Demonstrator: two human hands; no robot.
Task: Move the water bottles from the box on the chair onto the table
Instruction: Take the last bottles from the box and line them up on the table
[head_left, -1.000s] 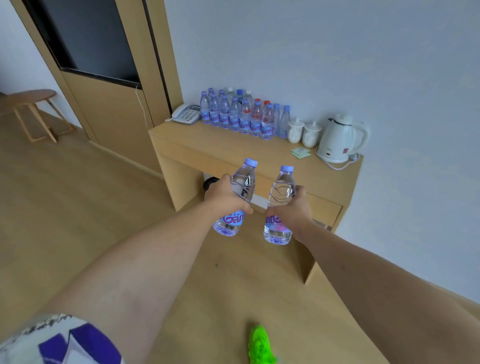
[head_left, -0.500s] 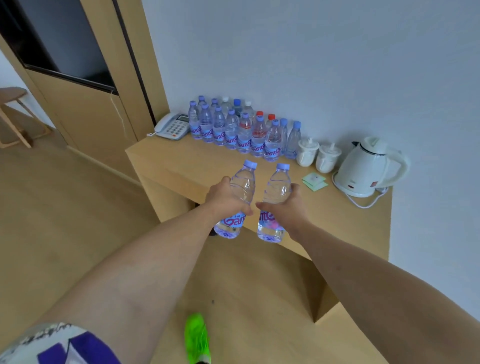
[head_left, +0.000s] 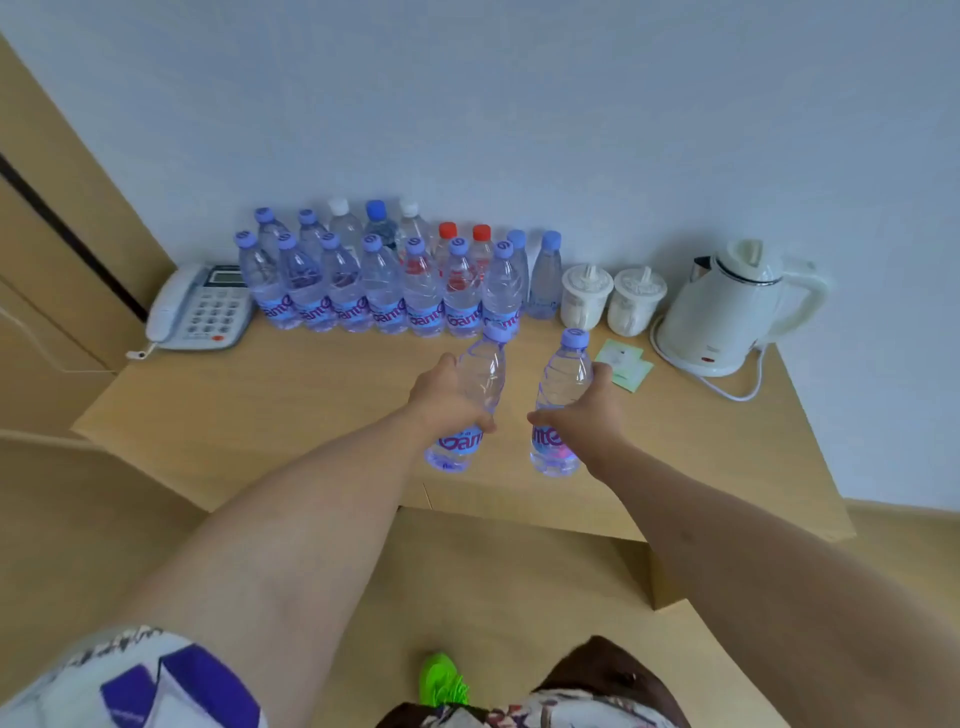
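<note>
My left hand (head_left: 447, 392) grips a clear water bottle (head_left: 475, 379) with a lilac cap, and my right hand (head_left: 587, 415) grips a second one (head_left: 562, 374). Both bottles are held upright above the front half of the wooden table (head_left: 260, 405), a hand's width apart. Several more water bottles (head_left: 384, 283) stand in rows against the wall at the back of the table, most with lilac caps, two with red caps. The box and the chair are out of view.
A white desk phone (head_left: 200, 306) sits at the table's back left. Two white lidded cups (head_left: 613, 301), green sachets (head_left: 626, 364) and a white kettle (head_left: 727, 309) with its cord stand at the back right. A green shoe (head_left: 441, 678) shows on the wooden floor below.
I have stepped closer to the table. Both held bottles now hang over the tabletop instead of in front of its edge.
</note>
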